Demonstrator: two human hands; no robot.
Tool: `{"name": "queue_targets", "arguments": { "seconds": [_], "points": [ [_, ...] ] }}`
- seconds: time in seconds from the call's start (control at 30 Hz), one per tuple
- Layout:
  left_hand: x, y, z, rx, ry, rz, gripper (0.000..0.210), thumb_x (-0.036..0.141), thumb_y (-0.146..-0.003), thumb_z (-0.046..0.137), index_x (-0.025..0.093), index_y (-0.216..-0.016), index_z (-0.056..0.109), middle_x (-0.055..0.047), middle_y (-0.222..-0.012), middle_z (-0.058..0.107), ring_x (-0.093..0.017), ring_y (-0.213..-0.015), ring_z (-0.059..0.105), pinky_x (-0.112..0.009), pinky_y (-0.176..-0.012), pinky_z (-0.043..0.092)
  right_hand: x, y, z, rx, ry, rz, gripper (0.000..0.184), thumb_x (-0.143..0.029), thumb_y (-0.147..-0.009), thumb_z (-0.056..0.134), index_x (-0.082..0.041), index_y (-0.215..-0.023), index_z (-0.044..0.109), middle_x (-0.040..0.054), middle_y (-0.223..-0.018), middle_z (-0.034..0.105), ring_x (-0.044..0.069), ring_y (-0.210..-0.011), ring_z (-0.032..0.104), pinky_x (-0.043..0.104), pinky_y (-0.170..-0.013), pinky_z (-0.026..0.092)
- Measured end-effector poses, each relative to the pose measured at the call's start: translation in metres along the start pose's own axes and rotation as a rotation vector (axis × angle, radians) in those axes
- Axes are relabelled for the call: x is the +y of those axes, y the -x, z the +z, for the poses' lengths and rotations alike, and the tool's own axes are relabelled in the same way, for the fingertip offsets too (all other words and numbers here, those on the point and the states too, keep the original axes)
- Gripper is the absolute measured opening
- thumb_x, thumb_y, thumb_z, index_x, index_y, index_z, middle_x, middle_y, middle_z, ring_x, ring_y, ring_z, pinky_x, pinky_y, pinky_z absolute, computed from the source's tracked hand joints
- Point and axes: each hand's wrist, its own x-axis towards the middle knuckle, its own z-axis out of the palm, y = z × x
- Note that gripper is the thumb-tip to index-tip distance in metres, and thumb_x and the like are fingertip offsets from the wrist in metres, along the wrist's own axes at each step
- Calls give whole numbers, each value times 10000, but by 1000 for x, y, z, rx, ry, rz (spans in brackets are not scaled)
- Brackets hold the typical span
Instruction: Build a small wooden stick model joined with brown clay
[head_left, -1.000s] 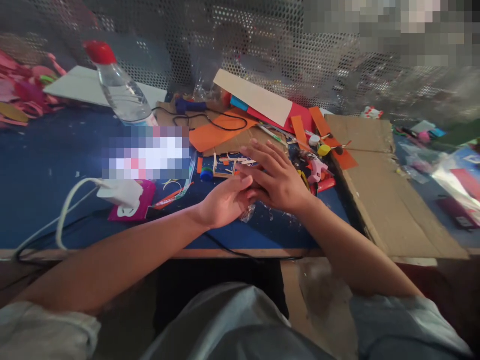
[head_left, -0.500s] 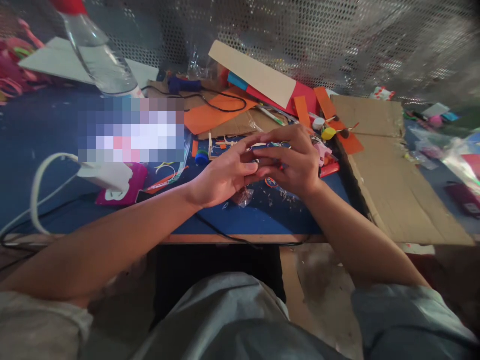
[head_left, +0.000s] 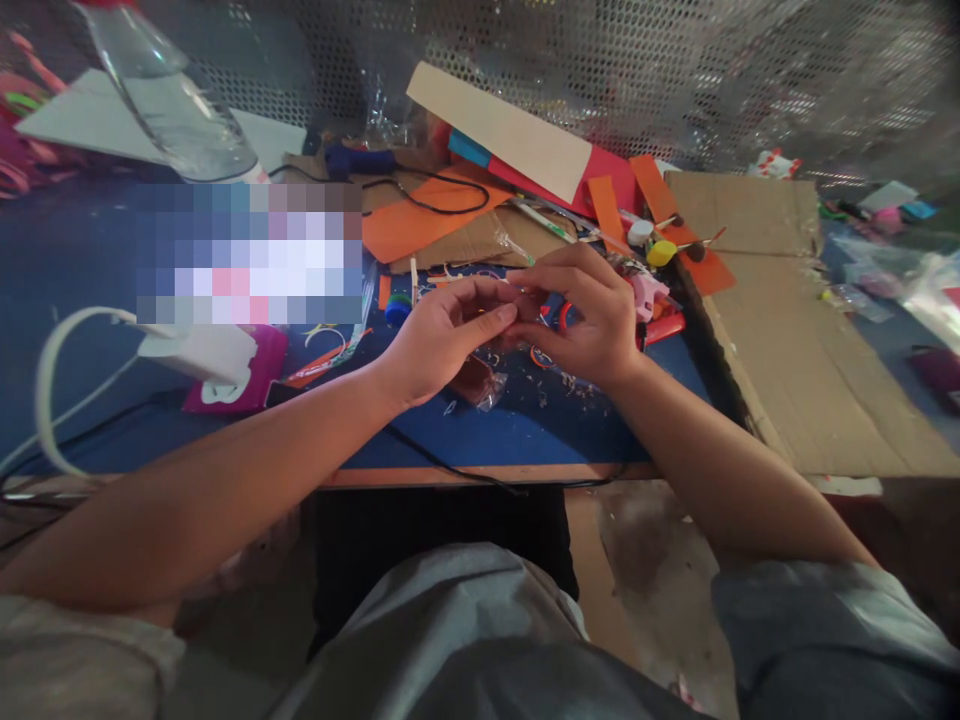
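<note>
Above the blue tabletop point(head_left: 525, 440), my left hand point(head_left: 431, 340) and my right hand point(head_left: 592, 315) meet with curled fingers. Thumbs and fingertips of both are pinched together at the same spot. Whatever lies between them is too small and hidden to make out. Under my left hand, a brown piece point(head_left: 472, 380) in clear plastic wrap rests on the table. Scattered white scraps point(head_left: 574, 385) and an orange ring point(head_left: 538, 356) lie below my right hand. A small pink object point(head_left: 649, 296) is just beyond my right wrist.
A clear bottle point(head_left: 176, 115) stands at the back left, near a magenta power strip point(head_left: 274, 355) with a white charger point(head_left: 199, 352). Orange sheets point(head_left: 427, 220) lie behind the hands. Flattened cardboard point(head_left: 810, 380) covers the right side. A black cable point(head_left: 442, 462) runs along the front edge.
The fingers of both hands have curled in from a looser, more spread pose, and the fingertips now press together. More of the brown piece shows. The view has shifted slightly.
</note>
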Motion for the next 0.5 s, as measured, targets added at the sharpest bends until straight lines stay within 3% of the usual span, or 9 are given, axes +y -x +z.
{"name": "queue_targets", "arguments": {
  "seconds": [0.13, 0.33, 0.4, 0.5],
  "points": [
    [-1, -3, -1, 24, 6, -5, 504, 515, -805, 1045, 187, -1088, 788, -43, -1050, 818, -146, -912, 769, -289, -875, 657, 1, 0, 3, 12, -34, 6, 316, -493, -997, 875, -366, -1285, 848, 42, -1093, 770, 248, -1010, 779, 457, -900, 698],
    [-3, -3, -2, 19, -52, 29, 549, 512, -771, 1066, 203, -1122, 780, -35, -1080, 798, -148, -926, 752, -277, -824, 635, -2, -1, 3, 29, 1, -21, 245, -432, -1008, 867, -388, -1248, 849, 34, -1085, 763, 230, -959, 767, 428, -825, 706],
    [-1, -4, -3, 11, -126, 18, 456, 490, -830, 1030, 192, -1077, 787, -34, -1041, 791, -142, -886, 737, -276, -799, 622, -3, 0, 3, 13, 18, -5, 276, -466, -1006, 863, -379, -1267, 839, 36, -1097, 760, 230, -973, 768, 424, -812, 717],
    [6, -6, -5, 19, -141, 39, 320, 380, -867, 1003, 188, -1019, 798, -14, -979, 763, -127, -853, 718, -271, -793, 617, -3, 2, 3, -16, -1, 36, 469, -553, -982, 876, -362, -1401, 788, 50, -1172, 756, 202, -914, 746, 381, -733, 715]
  ]
}}
